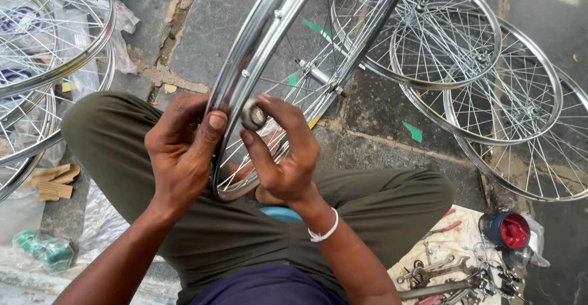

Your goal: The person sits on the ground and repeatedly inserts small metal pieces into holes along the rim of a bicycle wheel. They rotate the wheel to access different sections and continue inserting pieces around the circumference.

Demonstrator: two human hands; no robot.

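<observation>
A shiny chrome bicycle wheel rim (257, 41) with thin spokes and a hub (318, 75) stands tilted between my knees. My left hand (180, 152) grips the rim's lower edge, thumb pressed against the metal. My right hand (285, 152) pinches a small round metal tool (252, 116) against the rim, held between thumb and fingers. A white band circles my right wrist (324, 231). My legs in olive trousers (122, 152) are crossed under the wheel.
Several finished spoked wheels lie stacked at the right (490, 90) and at the left (43, 66) on the stone floor. Spanners and pliers (441, 271) lie on a cloth at lower right beside a red-topped tin (511, 230). Wooden scraps (55, 182) lie at left.
</observation>
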